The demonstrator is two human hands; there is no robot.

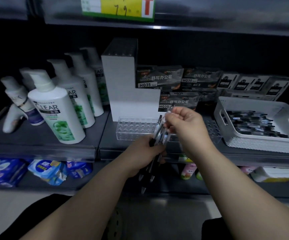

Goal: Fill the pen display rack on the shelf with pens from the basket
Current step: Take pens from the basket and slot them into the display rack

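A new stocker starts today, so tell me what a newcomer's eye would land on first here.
Two hands at the centre: the left hand grips a bunch of pens, and the right hand pinches one pen in front of the clear rack. A white basket of pens sits to the right, big white CLEAR bottles to the left.

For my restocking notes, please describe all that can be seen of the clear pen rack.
The pen rack is a low, clear block, seemingly plastic, with rows of round holes on top. The holes in view are empty. It lies flat on the dark shelf, before a white stepped block and left of the white basket. The left hand and right hand, holding pens, hide its middle.
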